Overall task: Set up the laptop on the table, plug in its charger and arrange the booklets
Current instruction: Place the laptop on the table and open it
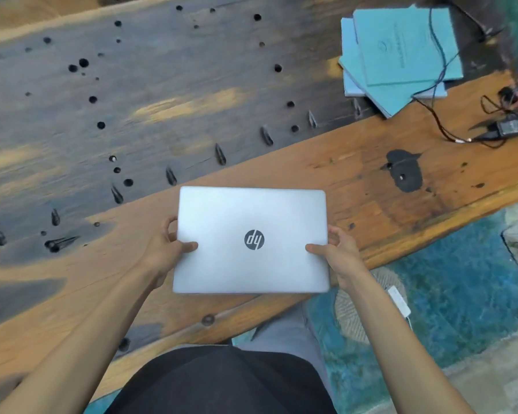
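The closed silver rectangular laptop (pixel 251 240) was held by its side edges over the near edge of the worn wooden desk (pixel 326 171), the left hand (pixel 165 249) and right hand (pixel 340 252) each clamped on it, thumb on the lid. A slip was judged possible, since only the edges were pinched (part of it overhung the floor). An "hp" logo was read upside down on the lid; print on the pale blue paper booklets (pixel 401 55), lying far right under a dark cable, was too blurred.

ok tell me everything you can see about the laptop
The laptop is a slim silver one that looks like metal, lid closed, with a dark round logo on top. It is held roughly flat over the near edge of the wooden table. The left hand and right hand grip its side edges, thumbs on the lid. No cable is attached that I can see.
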Demonstrator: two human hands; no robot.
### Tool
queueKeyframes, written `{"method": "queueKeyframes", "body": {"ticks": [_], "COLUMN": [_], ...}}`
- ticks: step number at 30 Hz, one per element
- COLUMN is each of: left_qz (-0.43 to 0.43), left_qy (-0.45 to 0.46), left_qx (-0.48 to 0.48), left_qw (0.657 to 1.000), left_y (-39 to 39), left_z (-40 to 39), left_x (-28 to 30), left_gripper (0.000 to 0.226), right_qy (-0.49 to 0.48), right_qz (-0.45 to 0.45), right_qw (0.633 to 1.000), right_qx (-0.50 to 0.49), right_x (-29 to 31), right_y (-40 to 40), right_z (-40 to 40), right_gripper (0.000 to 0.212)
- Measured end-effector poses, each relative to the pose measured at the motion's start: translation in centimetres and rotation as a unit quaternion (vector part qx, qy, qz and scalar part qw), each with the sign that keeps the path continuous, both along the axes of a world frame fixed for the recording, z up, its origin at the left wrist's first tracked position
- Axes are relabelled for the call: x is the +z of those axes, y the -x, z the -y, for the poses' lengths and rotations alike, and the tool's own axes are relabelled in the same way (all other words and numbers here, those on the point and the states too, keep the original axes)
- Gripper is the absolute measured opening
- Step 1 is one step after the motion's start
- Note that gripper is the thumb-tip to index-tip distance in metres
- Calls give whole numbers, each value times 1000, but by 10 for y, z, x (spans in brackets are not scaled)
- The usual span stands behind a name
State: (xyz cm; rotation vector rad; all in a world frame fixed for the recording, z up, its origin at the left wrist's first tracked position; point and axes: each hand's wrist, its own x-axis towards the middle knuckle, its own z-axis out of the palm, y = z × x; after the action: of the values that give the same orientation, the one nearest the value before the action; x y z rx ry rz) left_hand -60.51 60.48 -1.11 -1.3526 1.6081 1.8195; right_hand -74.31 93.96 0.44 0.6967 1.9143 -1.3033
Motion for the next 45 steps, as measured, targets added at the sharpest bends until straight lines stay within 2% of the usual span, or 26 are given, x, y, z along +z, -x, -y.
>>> {"method": "queueKeyframes", "body": {"ticks": [8,13,19,27,32,39,42,45], "left_qz": [25,32,45,69,55,43,44,44], "left_qy": [23,17,13,29,54,84,121,160], "left_qx": [107,179,241,241,217,211,189,174], "left_qw": [994,983,970,968,973,973,974,971], "left_y": [80,123,158,165,162,162,162,162], "left_z": [-54,-79,-100,-99,-96,-99,-103,-107], "left_x": [-5,-11,-20,-34,-36,-39,-37,-37], "left_gripper": [69,75,72,72,70,74,70,60], "right_qy": [2,-3,-27,-36,-34,-46,-50,-58], "right_qz": [6,11,17,34,35,-2,-26,-47], "right_qw": [994,985,972,968,972,976,976,977], "right_qx": [106,172,232,248,230,214,209,200], "right_x": [-13,-16,-28,-43,-44,-41,-38,-37], "right_y": [130,206,260,277,271,262,257,252], "right_z": [-14,-14,-8,-4,-3,-5,-4,-3], "right_gripper": [62,64,56,61,51,43,35,37]}}
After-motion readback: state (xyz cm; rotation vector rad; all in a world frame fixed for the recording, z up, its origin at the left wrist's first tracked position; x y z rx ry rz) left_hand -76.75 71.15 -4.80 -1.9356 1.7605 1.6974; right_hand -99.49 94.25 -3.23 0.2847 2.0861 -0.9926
